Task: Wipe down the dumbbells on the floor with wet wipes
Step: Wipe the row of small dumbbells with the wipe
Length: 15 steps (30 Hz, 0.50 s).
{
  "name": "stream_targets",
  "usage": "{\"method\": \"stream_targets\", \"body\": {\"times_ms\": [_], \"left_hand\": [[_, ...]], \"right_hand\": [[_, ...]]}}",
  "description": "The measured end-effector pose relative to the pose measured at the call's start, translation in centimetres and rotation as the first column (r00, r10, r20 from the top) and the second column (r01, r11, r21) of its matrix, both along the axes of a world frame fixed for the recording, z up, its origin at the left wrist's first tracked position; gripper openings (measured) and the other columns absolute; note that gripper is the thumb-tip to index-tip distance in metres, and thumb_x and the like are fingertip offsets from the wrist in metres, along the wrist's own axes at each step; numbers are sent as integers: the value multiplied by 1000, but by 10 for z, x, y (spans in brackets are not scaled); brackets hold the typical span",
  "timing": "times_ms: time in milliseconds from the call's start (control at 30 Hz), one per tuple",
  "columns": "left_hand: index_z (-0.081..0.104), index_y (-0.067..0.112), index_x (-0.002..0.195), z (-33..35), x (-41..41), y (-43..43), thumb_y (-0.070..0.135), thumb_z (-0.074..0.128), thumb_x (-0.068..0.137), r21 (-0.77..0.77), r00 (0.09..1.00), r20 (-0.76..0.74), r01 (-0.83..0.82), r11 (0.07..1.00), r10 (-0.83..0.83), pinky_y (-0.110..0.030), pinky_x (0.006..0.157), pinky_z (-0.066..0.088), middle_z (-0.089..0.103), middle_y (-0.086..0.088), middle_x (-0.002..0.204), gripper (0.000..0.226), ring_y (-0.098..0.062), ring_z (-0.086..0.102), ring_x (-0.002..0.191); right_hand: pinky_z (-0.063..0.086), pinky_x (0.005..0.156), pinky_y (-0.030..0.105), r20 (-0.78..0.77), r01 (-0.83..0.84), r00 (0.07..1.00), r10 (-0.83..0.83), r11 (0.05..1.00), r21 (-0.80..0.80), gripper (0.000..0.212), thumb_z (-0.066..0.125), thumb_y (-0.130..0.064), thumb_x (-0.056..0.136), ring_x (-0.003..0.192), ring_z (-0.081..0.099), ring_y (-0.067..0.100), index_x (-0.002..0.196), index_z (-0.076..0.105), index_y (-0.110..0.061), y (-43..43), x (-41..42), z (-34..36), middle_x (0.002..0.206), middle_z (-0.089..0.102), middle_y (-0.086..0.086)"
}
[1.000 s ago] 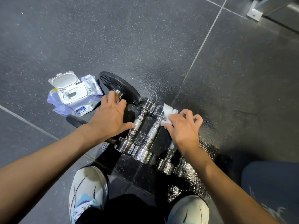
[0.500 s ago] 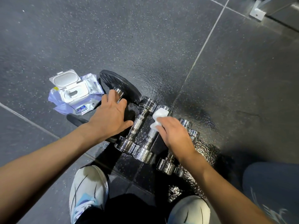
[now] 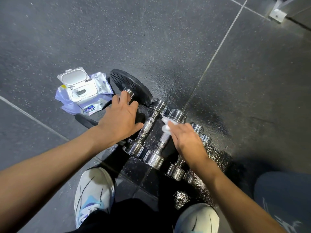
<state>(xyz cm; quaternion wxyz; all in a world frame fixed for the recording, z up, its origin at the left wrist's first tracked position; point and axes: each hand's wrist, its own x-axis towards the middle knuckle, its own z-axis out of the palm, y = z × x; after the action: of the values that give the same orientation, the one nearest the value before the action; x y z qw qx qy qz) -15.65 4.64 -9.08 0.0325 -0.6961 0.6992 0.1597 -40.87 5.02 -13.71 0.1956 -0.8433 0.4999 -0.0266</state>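
Several chrome dumbbells lie side by side on the dark rubber floor (image 3: pixel 151 39). My right hand (image 3: pixel 186 140) presses a white wet wipe (image 3: pixel 165 125) onto the handle of the second chrome dumbbell (image 3: pixel 161 145), just below its far head. My left hand (image 3: pixel 120 119) rests flat on the handle of a black-plated dumbbell (image 3: pixel 129 84) at the left of the row, fingers spread over it. Another chrome dumbbell (image 3: pixel 144 132) lies between my two hands. Two smaller chrome dumbbells (image 3: pixel 197 128) sit partly hidden under my right forearm.
An open purple-and-white wet wipe pack (image 3: pixel 82 93) lies on the floor left of the black plate. My two white shoes (image 3: pixel 94 194) stand just below the dumbbells. The floor around the dumbbells is wet and shiny. A metal bracket (image 3: pixel 277 15) is at the top right.
My right hand has slid the wipe from the smaller dumbbells leftward onto the second chrome dumbbell's handle. My left hand has stayed on the black-plated dumbbell.
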Motion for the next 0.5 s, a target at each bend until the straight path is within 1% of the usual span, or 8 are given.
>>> {"method": "stream_targets", "body": {"times_ms": [67, 100, 133, 200, 233, 300, 400, 500], "left_hand": [[51, 16, 107, -1, 0, 0, 59, 74, 78, -3, 1000, 0, -1, 1000, 1, -52, 87, 54, 31, -9, 123, 56, -31, 38, 113], [51, 16, 106, -1, 0, 0, 58, 74, 78, -3, 1000, -3, -4, 1000, 4, -52, 87, 54, 31, -9, 123, 55, -31, 38, 113], [51, 15, 105, -2, 0, 1, 57, 75, 78, -7, 1000, -6, -8, 1000, 8, -52, 86, 54, 31, -9, 122, 54, -31, 38, 112], [51, 15, 104, -3, 0, 1, 53, 76, 79, -12, 1000, -6, -12, 1000, 12, -54, 83, 54, 30, -9, 121, 53, -32, 38, 110], [51, 14, 103, -3, 0, 1, 52, 76, 79, -12, 1000, -3, -11, 1000, 11, -54, 82, 54, 30, -9, 121, 52, -32, 38, 109], [51, 14, 101, -4, -1, 1, 50, 76, 80, -5, 1000, 3, -13, 1000, 13, -55, 81, 54, 30, -9, 121, 49, -32, 38, 109], [50, 15, 101, -4, -3, 0, 50, 75, 81, 16, 1000, 16, -11, 1000, 11, -56, 82, 54, 30, -10, 126, 47, -35, 37, 114], [51, 15, 103, -5, -4, 1, 49, 73, 82, 30, 1000, 22, -10, 999, 10, -56, 82, 54, 30, -11, 127, 46, -36, 36, 117]], "right_hand": [[56, 91, 23, -56, -1, 998, 1, 1000, -14, 54, 69, -7, 95, 96, 55, 11, 145, 51, -19, 10, 1, -3, 106, 68, -3], [56, 89, 21, -72, -36, 997, 35, 999, -18, 54, 71, -8, 93, 92, 58, 11, 143, 54, -20, 14, 2, -3, 101, 69, -6], [56, 85, 20, -39, -76, 996, 77, 997, 32, 48, 67, -10, 96, 91, 59, 12, 142, 56, -22, 17, 1, 0, 99, 69, -6], [52, 75, 22, 31, -173, 985, 170, 965, 199, 35, 44, -16, 107, 90, 56, 16, 139, 56, -25, 23, 1, 4, 97, 65, -3], [51, 73, 25, 56, -223, 975, 215, 946, 236, 31, 38, -19, 109, 89, 54, 17, 132, 58, -28, 26, 2, 6, 94, 64, -3], [49, 72, 29, 107, -269, 962, 250, 933, 239, 24, 41, -26, 109, 86, 50, 16, 122, 61, -29, 32, 3, 7, 92, 63, -4], [49, 73, 25, 197, -235, 960, 201, 958, 165, 24, 51, -34, 105, 87, 51, 13, 125, 65, -31, 42, -7, 4, 101, 63, -6], [50, 77, 30, 242, -356, 914, 325, 929, 98, 28, 51, -34, 105, 91, 53, 15, 125, 67, -24, 69, -7, 8, 99, 61, -5]]}}
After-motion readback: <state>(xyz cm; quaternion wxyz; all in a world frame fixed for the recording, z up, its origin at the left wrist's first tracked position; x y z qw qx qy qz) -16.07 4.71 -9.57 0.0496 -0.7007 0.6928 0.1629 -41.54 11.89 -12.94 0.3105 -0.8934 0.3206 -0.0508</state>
